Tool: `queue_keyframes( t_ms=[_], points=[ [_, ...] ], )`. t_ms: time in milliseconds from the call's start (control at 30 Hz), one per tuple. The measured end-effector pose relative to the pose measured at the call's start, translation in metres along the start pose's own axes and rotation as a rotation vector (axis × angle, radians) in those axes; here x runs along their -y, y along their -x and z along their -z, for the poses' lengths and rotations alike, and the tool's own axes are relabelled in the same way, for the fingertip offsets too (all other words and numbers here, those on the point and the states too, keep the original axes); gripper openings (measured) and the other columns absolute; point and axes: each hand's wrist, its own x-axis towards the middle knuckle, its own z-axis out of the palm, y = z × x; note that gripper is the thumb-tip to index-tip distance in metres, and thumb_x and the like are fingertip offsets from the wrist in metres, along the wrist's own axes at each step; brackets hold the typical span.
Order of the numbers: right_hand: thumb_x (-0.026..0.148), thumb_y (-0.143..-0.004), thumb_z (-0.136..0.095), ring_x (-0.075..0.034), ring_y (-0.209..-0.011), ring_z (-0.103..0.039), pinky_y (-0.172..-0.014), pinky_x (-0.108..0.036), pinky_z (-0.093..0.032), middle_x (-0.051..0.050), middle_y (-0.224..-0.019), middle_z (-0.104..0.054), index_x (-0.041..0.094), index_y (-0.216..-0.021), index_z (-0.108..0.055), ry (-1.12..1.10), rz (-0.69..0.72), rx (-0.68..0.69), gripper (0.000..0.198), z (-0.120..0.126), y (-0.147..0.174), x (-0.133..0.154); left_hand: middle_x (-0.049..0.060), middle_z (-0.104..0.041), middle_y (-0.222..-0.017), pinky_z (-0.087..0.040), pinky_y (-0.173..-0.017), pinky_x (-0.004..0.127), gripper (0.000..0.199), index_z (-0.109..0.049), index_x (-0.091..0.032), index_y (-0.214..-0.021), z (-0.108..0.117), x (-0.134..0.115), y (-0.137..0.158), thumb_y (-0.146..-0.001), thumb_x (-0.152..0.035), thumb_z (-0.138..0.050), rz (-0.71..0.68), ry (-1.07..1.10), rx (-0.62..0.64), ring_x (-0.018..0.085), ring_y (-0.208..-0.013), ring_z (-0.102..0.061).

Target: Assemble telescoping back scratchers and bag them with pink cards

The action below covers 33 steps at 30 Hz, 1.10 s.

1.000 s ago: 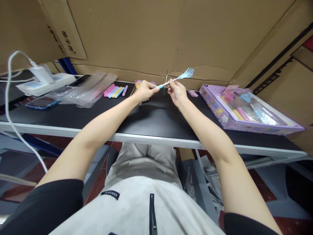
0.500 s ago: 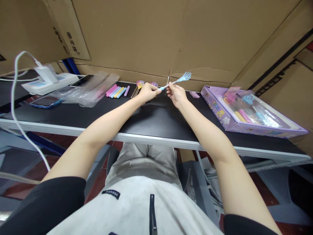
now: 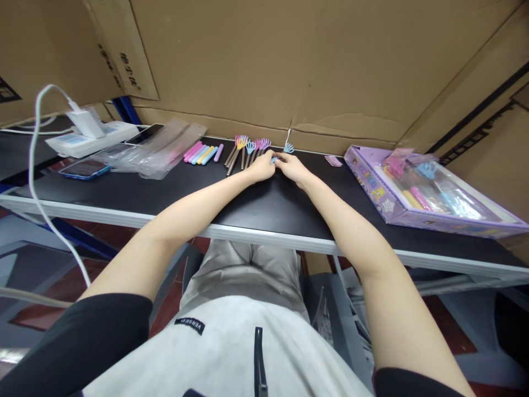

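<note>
A blue back scratcher (image 3: 288, 148) with a claw-shaped head is between my two hands, its head pointing away from me, past the fingers. My left hand (image 3: 263, 166) is closed round its blue handle, of which only a small bit shows. My right hand (image 3: 291, 166) is closed on it too, fingers touching those of the left. Most of the shaft is hidden by the hands. Just left of them lie several back scratcher heads on metal rods (image 3: 242, 148), in yellow, blue, pink and purple. Further left is a row of coloured handles (image 3: 201, 153).
Clear plastic sleeves (image 3: 165, 151) partly cover a phone (image 3: 85, 170) at the left, near a white power strip (image 3: 111, 135). A purple display box (image 3: 433, 193) with packaged back scratchers stands at the right, beside a small pink card (image 3: 333, 161). Cardboard (image 3: 248, 66) walls the back.
Both hands have come together and down towards the table. The back scratcher has turned from pointing right to pointing away, and less of it shows. The view has shifted slightly.
</note>
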Motion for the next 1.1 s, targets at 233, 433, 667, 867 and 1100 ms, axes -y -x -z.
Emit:
queue_keyframes(
  t_ms=[233, 433, 667, 867, 1100],
  points=[
    [0.003, -0.104, -0.045, -0.027, -0.162, -0.051, -0.138, -0.039, -0.033, -0.02, -0.169, -0.053, 0.003, -0.164, -0.057, 0.5, 0.075, 0.139, 0.062, 0.01, 0.0, -0.008, 0.028, -0.06, -0.161, -0.044, -0.128, 0.048, 0.062, -0.055, -0.001, -0.161, -0.004, -0.01, 0.013, -0.103, -0.022, -0.057, -0.062, -0.412, 0.108, 0.041, -0.153, -0.055],
    [0.007, -0.104, -0.047, -0.03, -0.166, -0.042, -0.139, -0.047, -0.033, -0.018, -0.176, -0.042, 0.009, -0.176, -0.041, 0.674, 0.056, 0.235, 0.072, 0.012, 0.001, -0.011, 0.033, -0.053, -0.166, -0.037, -0.133, 0.046, 0.068, -0.038, 0.011, -0.167, -0.014, -0.004, 0.014, -0.108, -0.02, -0.041, -0.181, -0.474, 0.197, 0.04, -0.157, -0.052],
    [0.009, -0.106, -0.042, -0.034, -0.169, -0.035, -0.139, -0.053, -0.031, -0.019, -0.179, -0.034, 0.007, -0.177, -0.036, 0.694, 0.042, 0.262, 0.071, 0.012, 0.003, -0.01, 0.033, -0.039, -0.176, -0.029, -0.138, 0.041, 0.071, -0.026, 0.012, -0.172, -0.02, 0.001, 0.014, -0.109, -0.018, -0.037, -0.189, -0.418, 0.193, 0.035, -0.167, -0.041],
    [0.012, -0.108, -0.044, -0.032, -0.168, -0.038, -0.139, -0.043, -0.031, -0.021, -0.178, -0.036, 0.002, -0.175, -0.037, 0.728, 0.057, 0.275, 0.069, 0.016, -0.002, -0.017, 0.03, -0.04, -0.176, -0.034, -0.136, 0.044, 0.071, -0.027, 0.006, -0.174, -0.014, -0.006, 0.021, -0.111, -0.023, -0.038, -0.149, -0.415, 0.193, 0.035, -0.168, -0.039],
    [0.01, -0.108, -0.043, -0.031, -0.163, -0.048, -0.137, -0.043, -0.035, -0.02, -0.173, -0.047, 0.007, -0.173, -0.044, 0.756, 0.103, 0.307, 0.065, 0.025, -0.014, -0.03, 0.032, -0.046, -0.172, -0.038, -0.133, 0.044, 0.074, -0.029, 0.007, -0.173, -0.005, -0.022, 0.039, -0.114, -0.036, -0.041, -0.112, -0.484, 0.233, 0.038, -0.162, -0.048]
  ],
)
